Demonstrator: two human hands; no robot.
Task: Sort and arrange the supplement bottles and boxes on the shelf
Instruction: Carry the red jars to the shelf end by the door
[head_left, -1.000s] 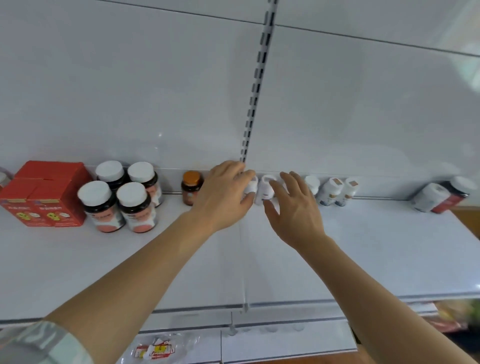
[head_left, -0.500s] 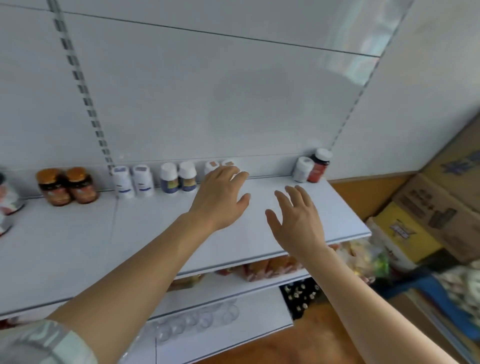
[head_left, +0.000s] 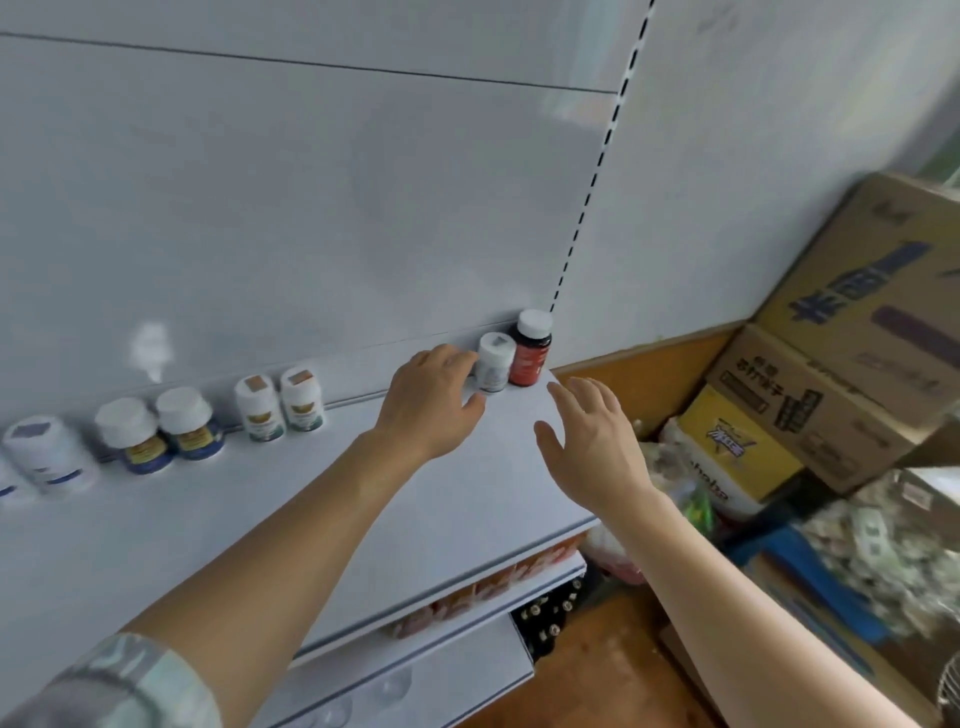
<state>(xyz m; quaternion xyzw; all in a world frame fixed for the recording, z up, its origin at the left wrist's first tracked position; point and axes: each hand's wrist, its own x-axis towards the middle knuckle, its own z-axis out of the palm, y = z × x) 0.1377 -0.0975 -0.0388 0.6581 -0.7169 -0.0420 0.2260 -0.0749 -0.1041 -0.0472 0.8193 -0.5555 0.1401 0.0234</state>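
Head view: on the white metal shelf (head_left: 322, 499), the left hand (head_left: 434, 397) reaches to the far right corner, its fingers loosely curled and just beside the small white plastic bottle with a white cap (head_left: 493, 361), holding nothing as far as can be told, while the dark red bottle with a white cap (head_left: 531, 348) stands touching that white bottle's right side against the back panel. The right hand (head_left: 592, 439) hovers over the shelf's right edge, fingers spread and relaxed, empty. Further left along the back stand two white green-labelled bottles (head_left: 280, 405), two blue-and-yellow-labelled bottles (head_left: 161, 431) and a blurred white bottle (head_left: 49, 452); stacked brown cardboard boxes (head_left: 852, 332) sit on the floor to the right.
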